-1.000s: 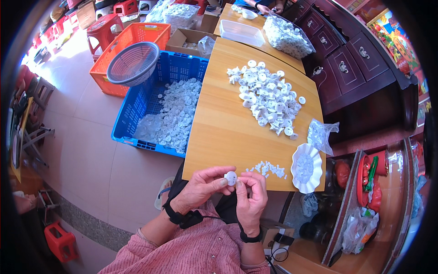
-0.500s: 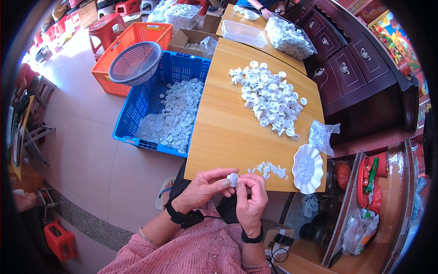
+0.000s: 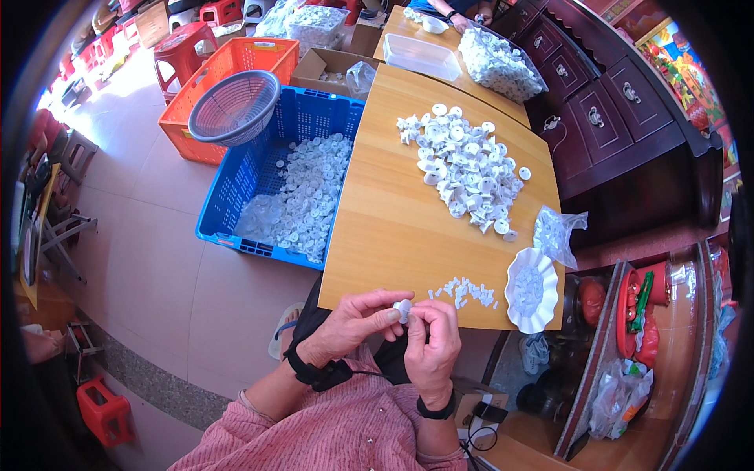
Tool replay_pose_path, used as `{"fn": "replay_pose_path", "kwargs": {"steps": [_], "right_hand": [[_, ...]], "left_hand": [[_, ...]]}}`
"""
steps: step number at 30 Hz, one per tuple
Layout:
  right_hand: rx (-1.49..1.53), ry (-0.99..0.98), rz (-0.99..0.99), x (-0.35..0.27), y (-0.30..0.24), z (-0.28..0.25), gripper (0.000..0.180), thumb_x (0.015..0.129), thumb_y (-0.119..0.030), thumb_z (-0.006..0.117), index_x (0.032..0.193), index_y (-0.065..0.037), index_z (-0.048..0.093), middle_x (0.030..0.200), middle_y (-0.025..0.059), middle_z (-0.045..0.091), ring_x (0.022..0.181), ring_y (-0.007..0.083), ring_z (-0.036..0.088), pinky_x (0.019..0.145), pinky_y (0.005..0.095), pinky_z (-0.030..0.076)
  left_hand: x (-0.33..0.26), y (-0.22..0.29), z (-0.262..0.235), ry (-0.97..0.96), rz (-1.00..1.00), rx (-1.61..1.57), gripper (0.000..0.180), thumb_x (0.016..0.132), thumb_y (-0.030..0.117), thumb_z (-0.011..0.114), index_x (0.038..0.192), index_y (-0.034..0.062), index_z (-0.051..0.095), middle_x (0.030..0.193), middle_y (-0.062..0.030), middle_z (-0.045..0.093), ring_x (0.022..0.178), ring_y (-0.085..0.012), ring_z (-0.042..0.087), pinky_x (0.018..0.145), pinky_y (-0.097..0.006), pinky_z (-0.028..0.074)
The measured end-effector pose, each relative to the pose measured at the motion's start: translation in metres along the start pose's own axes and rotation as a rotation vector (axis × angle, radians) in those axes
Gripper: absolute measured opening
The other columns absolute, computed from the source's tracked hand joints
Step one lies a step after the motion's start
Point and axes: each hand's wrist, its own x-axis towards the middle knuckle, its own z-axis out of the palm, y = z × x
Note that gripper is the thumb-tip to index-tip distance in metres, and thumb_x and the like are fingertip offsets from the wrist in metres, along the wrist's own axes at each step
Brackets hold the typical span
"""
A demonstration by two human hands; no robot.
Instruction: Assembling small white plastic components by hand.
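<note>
Between my two hands, just off the near edge of the table, is a small round white plastic part (image 3: 403, 308). My left hand (image 3: 353, 326) pinches it between thumb and fingers. The fingertips of my right hand (image 3: 432, 336) close on its right side; whether they also hold a tiny piece is hidden. Just beyond my right hand, small white pegs (image 3: 466, 292) lie scattered on the wooden table (image 3: 377, 228). To their right a white scalloped dish (image 3: 515, 312) holds more small pieces. Farther back spreads a heap of white plastic parts (image 3: 471, 169).
Left of the table stands a blue crate (image 3: 217, 228) of white parts, with a grey basket (image 3: 236, 108) on its rim and an orange crate (image 3: 177, 129) behind. A clear bag (image 3: 558, 235) lies beside the dish. Across the far table another person's hand (image 3: 459, 22) is near a filled bag.
The white part has turned in my fingers, from its flat face showing to more of its side. My hands stay in almost the same place.
</note>
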Motion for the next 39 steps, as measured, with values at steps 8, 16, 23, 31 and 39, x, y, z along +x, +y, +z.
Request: {"fn": "replay_pose_path", "kwargs": {"steps": [8, 16, 23, 31, 39], "right_hand": [[-0.147, -0.045, -0.066, -0.001, -0.0013, 0.0007, 0.008, 0.089, 0.004, 0.061, 0.094, 0.0, 0.056, 0.092, 0.0165, 0.058, 0.079, 0.0322, 0.061, 0.066, 0.0398, 0.052], [-0.078, -0.052, -0.081, 0.0014, -0.0034, -0.0001, 0.007, 0.09, 0.001, 0.063, 0.094, 0.0, 0.057, 0.095, 0.0157, 0.06, 0.078, 0.0301, 0.062, 0.066, 0.0374, 0.052], [-0.008, -0.079, -0.003, 0.0001, -0.0014, -0.0034, 0.006, 0.091, -0.002, 0.063, 0.092, 0.0, 0.058, 0.094, 0.0147, 0.06, 0.079, 0.0258, 0.062, 0.067, 0.0343, 0.051], [-0.041, -0.074, -0.046, -0.0007, -0.0012, 0.0, 0.007, 0.09, 0.002, 0.06, 0.092, 0.0, 0.054, 0.093, 0.0158, 0.058, 0.082, 0.0315, 0.061, 0.068, 0.038, 0.051], [0.019, -0.103, -0.001, -0.0011, -0.0018, -0.0035, 0.005, 0.091, 0.0, 0.062, 0.094, 0.0, 0.058, 0.097, 0.0148, 0.06, 0.079, 0.0259, 0.062, 0.067, 0.0346, 0.052]], "left_hand": [[0.0018, -0.0054, -0.0015, -0.031, 0.075, 0.117, 0.035, 0.099, 0.01, 0.058, 0.134, 0.0016, 0.057, 0.104, -0.0027, 0.061, 0.085, -0.0085, 0.063, 0.077, -0.024, 0.055], [0.0001, 0.0003, -0.0036, -0.032, 0.033, 0.105, 0.035, 0.1, 0.011, 0.058, 0.134, 0.0002, 0.056, 0.1, -0.0036, 0.064, 0.082, -0.0087, 0.063, 0.074, -0.024, 0.055], [-0.0005, 0.003, -0.0026, -0.022, -0.015, 0.07, 0.038, 0.098, 0.011, 0.06, 0.134, -0.0015, 0.055, 0.1, -0.0044, 0.066, 0.082, -0.0086, 0.064, 0.074, -0.024, 0.056], [0.0013, 0.0, -0.0042, -0.075, 0.045, 0.084, 0.039, 0.094, 0.004, 0.064, 0.132, -0.0013, 0.056, 0.103, -0.0042, 0.066, 0.084, -0.009, 0.064, 0.074, -0.024, 0.057], [0.0009, -0.002, -0.0053, -0.045, 0.042, 0.113, 0.037, 0.094, 0.005, 0.065, 0.13, -0.0003, 0.059, 0.099, -0.004, 0.067, 0.078, -0.0085, 0.064, 0.07, -0.023, 0.056]]}}
